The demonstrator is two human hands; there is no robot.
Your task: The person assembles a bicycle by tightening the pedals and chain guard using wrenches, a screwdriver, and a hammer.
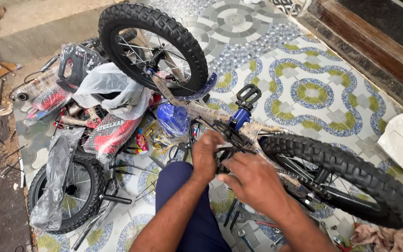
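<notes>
the right hand (257, 179) is seen nearest, fingers curled together over the black toothed chain ring (229, 135) and crank of the small upside-down bicycle wrapped in clear film (211, 112); whether something is pinched under the fingers cannot be told, since the palm hides it. just to its left, and touching the same spot, the left hand (206, 156) is closed on the crank area, thumb side up. both hands are met at one point, so neither is clearly nearer; the crank lies directly under and just beyond the knuckles.

from that grip the bicycle's long axis is laid diagonally: the knobbly black rear tyre (346, 179) runs off to the right and slightly nearer, the black spoked front wheel (152, 46) stands beyond and to the left. just past the fingers the black platform pedal (248, 95) is raised upright. small steel spanners (246, 235) lie nearer than the hands, on the patterned mosaic floor (313, 93). well to the left, a second wrapped red bicycle (94, 135) is laid down.
</notes>
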